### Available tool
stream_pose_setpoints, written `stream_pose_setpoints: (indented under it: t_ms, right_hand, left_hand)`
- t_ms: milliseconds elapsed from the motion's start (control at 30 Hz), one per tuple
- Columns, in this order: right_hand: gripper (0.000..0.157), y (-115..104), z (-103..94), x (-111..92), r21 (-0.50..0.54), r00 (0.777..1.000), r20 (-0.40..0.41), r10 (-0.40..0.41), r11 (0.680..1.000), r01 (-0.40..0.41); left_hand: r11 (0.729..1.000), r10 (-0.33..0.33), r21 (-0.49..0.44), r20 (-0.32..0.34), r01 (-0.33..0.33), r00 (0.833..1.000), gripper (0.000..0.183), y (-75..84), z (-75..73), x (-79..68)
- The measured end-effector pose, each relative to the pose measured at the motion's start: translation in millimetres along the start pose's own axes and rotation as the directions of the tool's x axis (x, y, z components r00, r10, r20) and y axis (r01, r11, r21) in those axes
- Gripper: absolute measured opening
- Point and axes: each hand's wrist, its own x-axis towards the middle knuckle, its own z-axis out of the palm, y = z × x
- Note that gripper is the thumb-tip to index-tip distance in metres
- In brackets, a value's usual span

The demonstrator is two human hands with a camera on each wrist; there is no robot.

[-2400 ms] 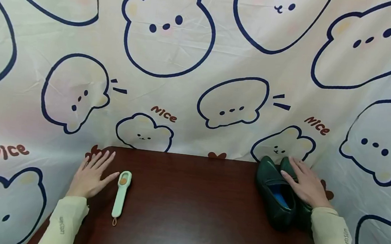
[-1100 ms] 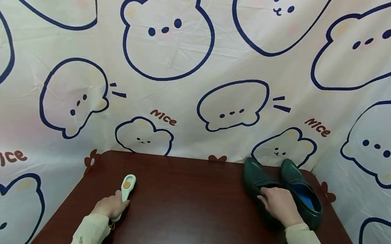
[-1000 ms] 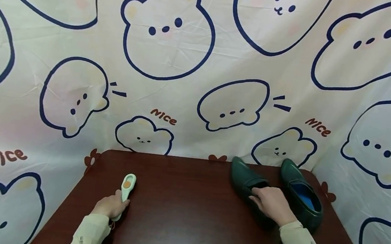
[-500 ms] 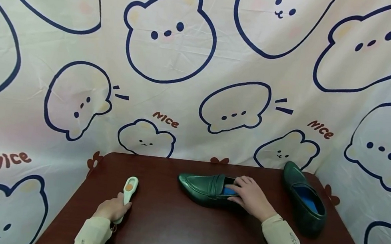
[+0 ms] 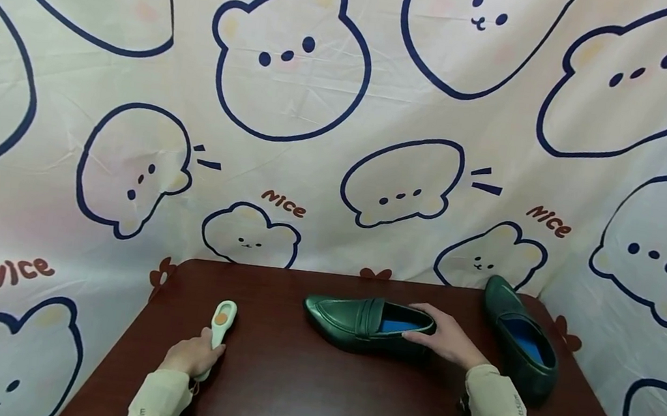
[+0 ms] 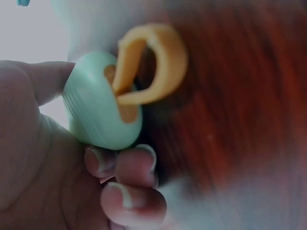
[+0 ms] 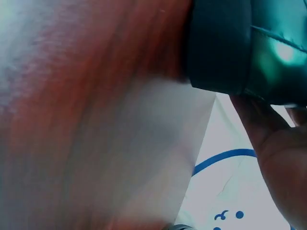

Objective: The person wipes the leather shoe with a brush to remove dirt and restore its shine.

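Note:
A pale green, long-handled tool (image 5: 223,319) with an orange round spot near its head is in my left hand (image 5: 193,355), which grips the handle. In the left wrist view an orange loop (image 6: 165,62) hangs from the handle's end, with fingertips (image 6: 136,167) curled against it. A dark green loafer (image 5: 345,322) with a blue insole lies sideways mid-table, toe to the left. My right hand (image 5: 445,336) spans its heel, thumb on the near rim and fingers on the far side. In the right wrist view the hand (image 7: 288,158) touches the heel (image 7: 220,48).
The other green loafer (image 5: 516,339) stands at the table's right, toe against the back curtain. The dark brown table (image 5: 312,398) meets a curtain (image 5: 285,93) printed with bears at the back and sides.
My left hand has come onto the green tool and grips it. My right hand has pulled one loafer left, turned its toe leftward, then slid from the opening to the heel.

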Motion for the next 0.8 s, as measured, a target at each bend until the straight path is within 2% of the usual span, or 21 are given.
stream_pose_setpoints:
  t_ms: [100, 367, 500, 800]
  right_hand:
    - [0.064, 2.1, -3.0, 4.0, 0.034, 0.999, 0.017, -0.029, 0.999, 0.028]
    - [0.054, -0.5, -4.7, 17.1, 0.088, 0.996, 0.062, -0.059, 0.995, 0.054]
    - [0.056, -0.6, -3.1, 18.7, 0.091, 0.995, 0.076, -0.058, 0.995, 0.051]
    - [0.066, 7.0, 0.5, 16.8, 0.179, 0.995, 0.097, -0.018, 0.984, 0.0]
  left_hand:
    - [1.0, -0.007, 0.007, 0.005, 0.007, 1.0, 0.066, 0.4, 0.0, 0.6]
    - [1.0, -0.006, 0.008, 0.0, 0.006, 1.0, 0.058, 1.1, 2.0, 0.1]
    - [1.0, -0.005, 0.006, -0.002, 0.005, 1.0, 0.058, 1.6, 4.0, -1.0]
    - [1.0, 0.017, -0.005, -0.017, -0.017, 1.0, 0.058, -2.4, 1.6, 0.3]
